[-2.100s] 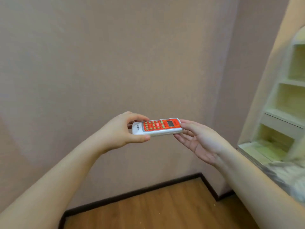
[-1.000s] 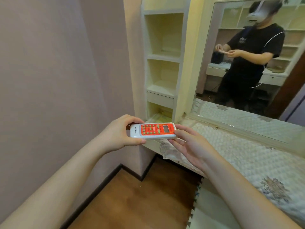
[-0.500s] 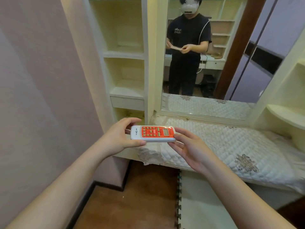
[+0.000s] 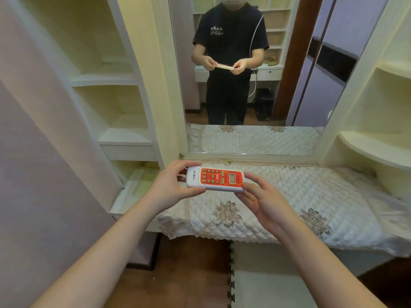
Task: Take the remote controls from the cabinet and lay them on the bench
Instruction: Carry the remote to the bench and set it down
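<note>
White-and-orange remote control (image 4: 215, 179) — level, buttons up — above the quilted bench (image 4: 311, 196).

One remote control (image 4: 215, 179), two hands, one quilted bench (image 4: 289, 196), one mirror (image 4: 300, 85), two shelf units.

Remote control (image 4: 215, 179) — white casing, orange-red face with pale green buttons. Bench cover (image 4: 289, 196) at centre right was cream, diamond-quilted, with brown-grey floral motifs. Shelving (image 4: 124, 103) at upper left — pale cream. Wall (image 4: 33, 174) at left was mauve; floor (image 4: 189, 274) at bottom, brown wood.
</note>
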The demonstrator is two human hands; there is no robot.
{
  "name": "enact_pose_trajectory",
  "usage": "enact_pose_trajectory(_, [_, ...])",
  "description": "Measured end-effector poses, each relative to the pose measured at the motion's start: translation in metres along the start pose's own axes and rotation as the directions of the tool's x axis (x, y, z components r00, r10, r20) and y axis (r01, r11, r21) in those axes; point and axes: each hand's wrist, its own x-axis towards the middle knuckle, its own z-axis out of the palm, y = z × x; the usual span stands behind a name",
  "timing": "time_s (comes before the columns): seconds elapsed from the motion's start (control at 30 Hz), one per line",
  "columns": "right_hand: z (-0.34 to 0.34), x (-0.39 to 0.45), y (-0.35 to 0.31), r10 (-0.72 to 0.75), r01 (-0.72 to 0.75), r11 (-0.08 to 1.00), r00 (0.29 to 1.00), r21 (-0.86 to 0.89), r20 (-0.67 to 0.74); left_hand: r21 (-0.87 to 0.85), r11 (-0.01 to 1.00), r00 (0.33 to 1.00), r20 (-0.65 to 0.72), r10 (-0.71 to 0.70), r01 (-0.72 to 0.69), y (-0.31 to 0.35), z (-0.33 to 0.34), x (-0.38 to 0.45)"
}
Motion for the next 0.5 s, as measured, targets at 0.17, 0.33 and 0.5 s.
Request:
enact_pose_trajectory(0.17, [-0.021, 0.026, -0.008, 0.002, -0.002, 1.0, 1.0, 0.016, -0.008, -0.062, 0.997, 0.998, -0.027, -0.05, 0.048, -0.006, 0.027, 0.026])
enact_pose_trajectory(0.33, [-0.032, 0.05, -0.01, 0.017, -0.017, 1.0, 1.0, -0.006, -0.023, -0.138, 0.982, 0.99, -0.031, -0.135, 0.129, -0.022, 0.045, 0.049])
enact_pose_trajectory(0.5, [-0.023, 0.077, 0.0, 0.017, -0.018, 1.0, 0.997, -0.014, -0.07, -0.185, 0.974, 0.99, -0.029, -0.141, 0.133, -0.048, 0.05, 0.07])
